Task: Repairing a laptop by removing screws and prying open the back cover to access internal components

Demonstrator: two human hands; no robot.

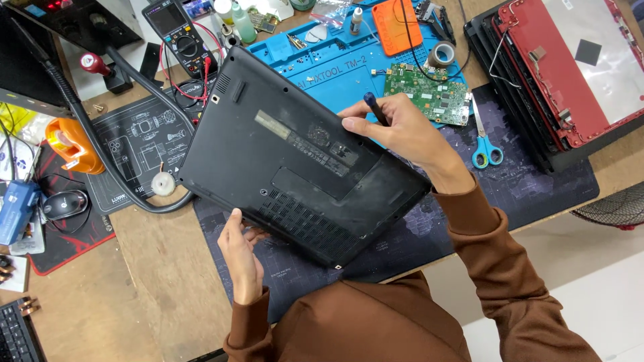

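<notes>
Wooden bench: left hand (241, 258) grips matte black laptop (298, 157); right hand (402, 131) fingers pinch slim screwdriver (376, 108).

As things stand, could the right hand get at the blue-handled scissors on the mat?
Probably yes. The scissors lie uncovered on the dark mat, just beside the right hand, with nothing between them. But that hand already holds a dark-handled tool, so gripping them would be awkward.
</notes>
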